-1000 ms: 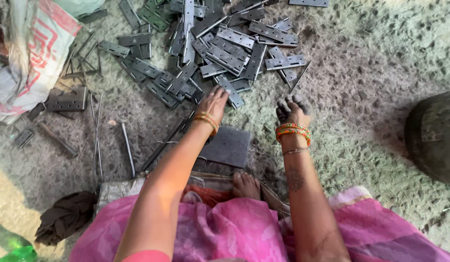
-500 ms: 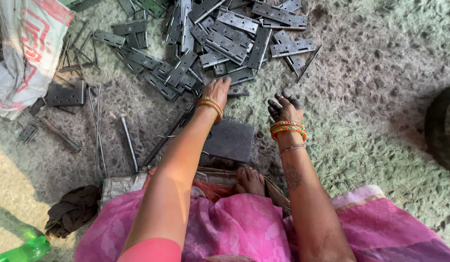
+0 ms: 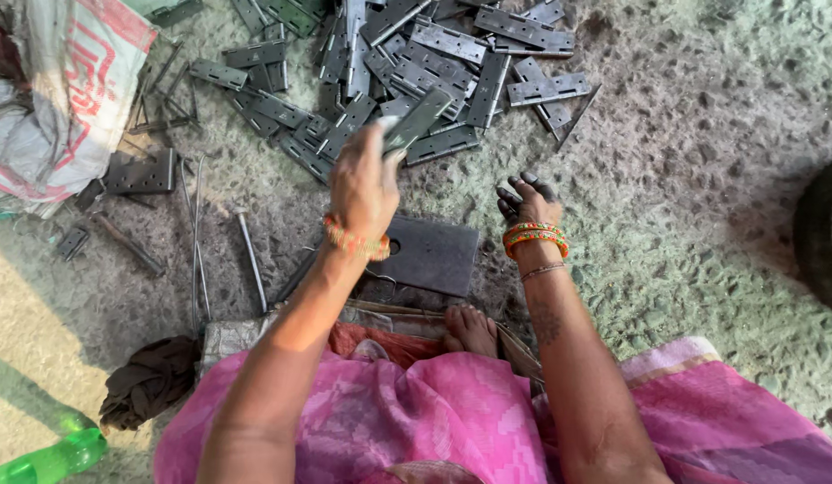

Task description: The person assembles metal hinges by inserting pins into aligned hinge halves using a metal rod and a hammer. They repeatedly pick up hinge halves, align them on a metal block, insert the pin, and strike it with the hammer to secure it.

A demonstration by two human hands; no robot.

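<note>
While left hand lifts hinge.

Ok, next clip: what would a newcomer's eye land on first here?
Probably the heap of grey metal hinges on the rough floor at top centre. Next, the left hand raised over a dark flat plate, gripping one hinge, while the soot-blackened right hand rests beside the plate.

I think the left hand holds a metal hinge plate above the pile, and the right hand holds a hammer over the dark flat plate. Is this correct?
Not quite. In the head view the left hand does hold a metal hinge plate above the pile, but the right hand holds no hammer: it is empty, its blackened fingers spread beside the dark flat plate.
</note>
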